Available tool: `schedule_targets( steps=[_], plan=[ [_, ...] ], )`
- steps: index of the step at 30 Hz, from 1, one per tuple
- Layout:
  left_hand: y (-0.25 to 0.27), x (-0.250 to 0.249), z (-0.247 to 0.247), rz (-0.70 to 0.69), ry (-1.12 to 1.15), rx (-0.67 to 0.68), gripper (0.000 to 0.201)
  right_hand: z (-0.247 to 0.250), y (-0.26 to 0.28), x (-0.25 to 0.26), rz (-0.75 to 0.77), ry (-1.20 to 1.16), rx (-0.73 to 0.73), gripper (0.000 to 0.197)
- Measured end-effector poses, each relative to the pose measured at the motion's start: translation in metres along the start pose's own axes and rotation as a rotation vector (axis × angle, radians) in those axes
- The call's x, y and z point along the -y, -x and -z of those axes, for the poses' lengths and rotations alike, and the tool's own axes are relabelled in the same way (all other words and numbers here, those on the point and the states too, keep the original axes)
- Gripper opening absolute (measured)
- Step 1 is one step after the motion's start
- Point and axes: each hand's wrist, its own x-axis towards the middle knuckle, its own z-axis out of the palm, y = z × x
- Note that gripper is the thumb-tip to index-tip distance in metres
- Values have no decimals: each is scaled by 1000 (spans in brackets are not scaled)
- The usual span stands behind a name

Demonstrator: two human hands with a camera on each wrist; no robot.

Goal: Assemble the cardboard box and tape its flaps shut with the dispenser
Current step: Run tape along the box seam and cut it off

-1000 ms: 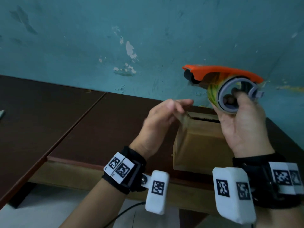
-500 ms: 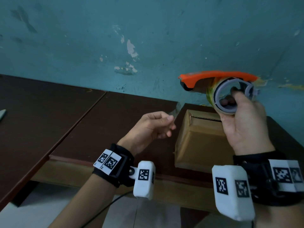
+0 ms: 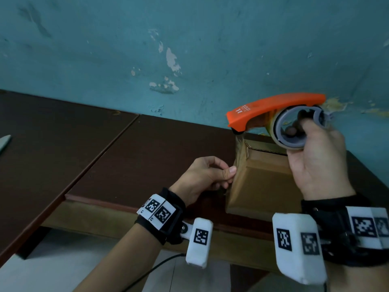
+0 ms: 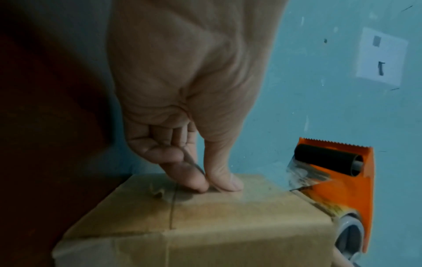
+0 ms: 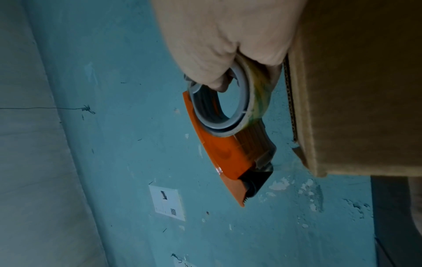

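My left hand pinches the free end of the tape between thumb and forefinger and presses it against the left side face of the box. My right hand grips the dispenser, fingers hooked through the grey roll core, and holds it just above the box's top left edge. The box stands on the tabletop near the front edge, close to the wall.

Step in hand, as I judge it: anchoring the tape start on the side face before running a strip over the top seam. The top flaps are folded down, with a dark gap along the far edge; whether any strip already crosses the top I cannot tell.

Next move calls for:
- firm thumb pressure on the tape end, so it does not peel;
- drawing the dispenser rightward across the top, roller down, along the seam;
- keeping the flaps level.

Obstructions: the wall stands close behind the box and limits dispenser clearance. A pale object lies far left, well apart.
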Motion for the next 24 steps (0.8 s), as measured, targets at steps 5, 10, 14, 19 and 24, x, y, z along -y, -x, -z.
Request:
schedule_targets(
  steps=[5, 10, 14, 19, 24],
  plan=[
    [0, -1, 0, -10, -14, -1, 20, 0, 2, 1, -2, -14, 1, 20],
    [-1, -1, 0, 4, -73, -39, 22, -1, 3, 1, -7, -16, -5, 21],
    [-2, -1, 1, 13, -139, -89, 29, -2, 5, 2, -18, -14, -7, 21],
    [-6, 2, 2, -35, -203, -124, 32, -1, 4, 1, -6, -6, 0, 20],
    [-7, 2, 6, -105, -227, -104, 31, -1, 2, 0, -3, -5, -8, 20]
  ],
)
